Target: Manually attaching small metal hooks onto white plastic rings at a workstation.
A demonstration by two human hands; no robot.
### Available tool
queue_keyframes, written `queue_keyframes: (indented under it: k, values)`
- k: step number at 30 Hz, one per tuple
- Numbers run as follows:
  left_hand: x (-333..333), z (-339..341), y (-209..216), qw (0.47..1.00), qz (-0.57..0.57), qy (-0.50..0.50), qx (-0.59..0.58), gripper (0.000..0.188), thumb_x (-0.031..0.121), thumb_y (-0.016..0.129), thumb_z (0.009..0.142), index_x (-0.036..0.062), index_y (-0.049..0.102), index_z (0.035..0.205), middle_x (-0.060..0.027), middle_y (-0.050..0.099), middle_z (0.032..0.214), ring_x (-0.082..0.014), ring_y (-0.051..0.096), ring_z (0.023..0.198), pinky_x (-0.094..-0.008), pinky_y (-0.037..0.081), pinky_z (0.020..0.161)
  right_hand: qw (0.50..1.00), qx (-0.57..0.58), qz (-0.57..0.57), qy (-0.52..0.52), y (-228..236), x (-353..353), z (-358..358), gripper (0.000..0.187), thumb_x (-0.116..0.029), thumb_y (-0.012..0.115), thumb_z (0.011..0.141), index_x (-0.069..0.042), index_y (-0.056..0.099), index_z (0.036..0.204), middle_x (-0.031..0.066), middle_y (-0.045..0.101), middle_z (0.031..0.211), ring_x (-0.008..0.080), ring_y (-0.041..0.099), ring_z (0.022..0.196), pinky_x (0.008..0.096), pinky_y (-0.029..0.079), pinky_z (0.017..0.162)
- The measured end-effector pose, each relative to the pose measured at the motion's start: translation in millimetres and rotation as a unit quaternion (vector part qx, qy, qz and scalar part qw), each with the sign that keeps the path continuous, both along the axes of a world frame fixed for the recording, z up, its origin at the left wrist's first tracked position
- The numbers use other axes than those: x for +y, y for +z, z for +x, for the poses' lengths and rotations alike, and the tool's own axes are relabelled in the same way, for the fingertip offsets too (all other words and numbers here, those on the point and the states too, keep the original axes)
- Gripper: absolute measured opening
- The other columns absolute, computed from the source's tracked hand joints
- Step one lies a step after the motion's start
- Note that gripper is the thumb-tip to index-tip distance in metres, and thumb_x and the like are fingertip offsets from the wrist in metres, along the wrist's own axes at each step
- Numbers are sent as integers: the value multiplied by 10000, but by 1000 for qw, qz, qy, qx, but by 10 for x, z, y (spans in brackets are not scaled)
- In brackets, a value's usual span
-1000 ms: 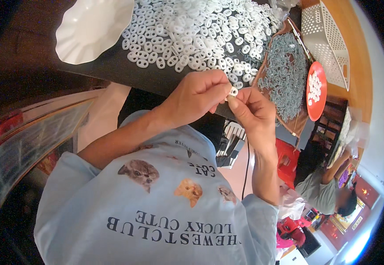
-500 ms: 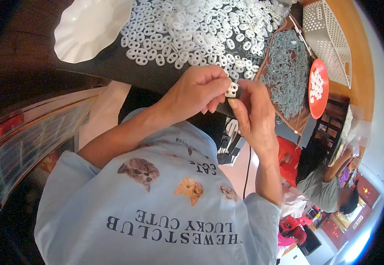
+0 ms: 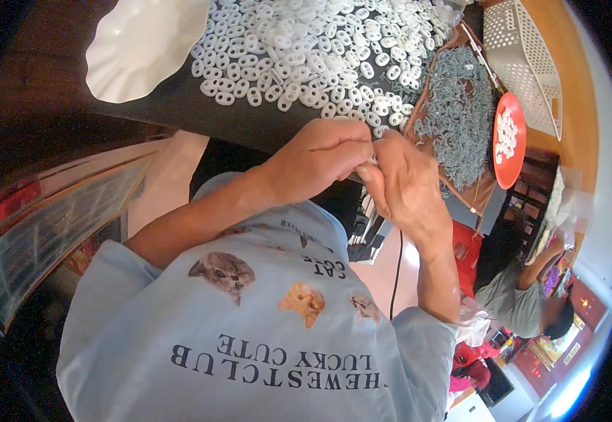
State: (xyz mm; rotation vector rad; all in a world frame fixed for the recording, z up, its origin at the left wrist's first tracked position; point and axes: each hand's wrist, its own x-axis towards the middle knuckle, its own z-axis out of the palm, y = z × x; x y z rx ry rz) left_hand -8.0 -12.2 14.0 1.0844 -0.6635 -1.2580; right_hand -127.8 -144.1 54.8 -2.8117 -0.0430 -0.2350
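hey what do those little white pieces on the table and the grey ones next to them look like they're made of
White two-hole pieces: likely moulded plastic, with a matte, uniform, slightly translucent look. Grey small parts: possibly metal or grey plastic; dull sheen, too small to tell. The left hand and right hand pinch one white piece.

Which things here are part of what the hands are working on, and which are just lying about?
In use: left hand and right hand, pinching a small white piece together; pile of white rings; heap of grey parts.

Lying about: white scalloped plate; white basket; red dish.
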Motion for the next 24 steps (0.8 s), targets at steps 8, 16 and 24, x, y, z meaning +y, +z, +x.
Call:
queue_keyframes:
  k: [8, 16, 24]
  values:
    - [35, -92, 36, 998, -17, 11, -63, 245, 187, 445, 913, 52, 465, 710, 29, 375, 579, -51, 335, 507, -245, 266, 445, 994, 76, 79, 5, 0, 29, -93, 266, -225, 540, 906, 32, 501, 961, 186, 512, 815, 395, 535, 709, 448, 439, 610]
    - [47, -68, 153, 997, 0, -8, -82, 226, 150, 453, 878, 3, 453, 706, -54, 408, 587, -125, 395, 532, -298, 324, 493, 992, 47, 115, -1, -65, 48, -165, 338, -270, 477, 946, 48, 528, 1045, 194, 569, 924, 380, 557, 785, 424, 445, 707]
    - [37, 16, 152, 983, -58, 9, -175, 240, 188, 464, 912, 27, 474, 734, -1, 408, 582, -73, 377, 545, -272, 311, 483, 989, -61, 131, 19, 14, 17, -72, 255, -221, 620, 856, 5, 502, 874, 147, 482, 707, 341, 528, 603, 417, 423, 518]
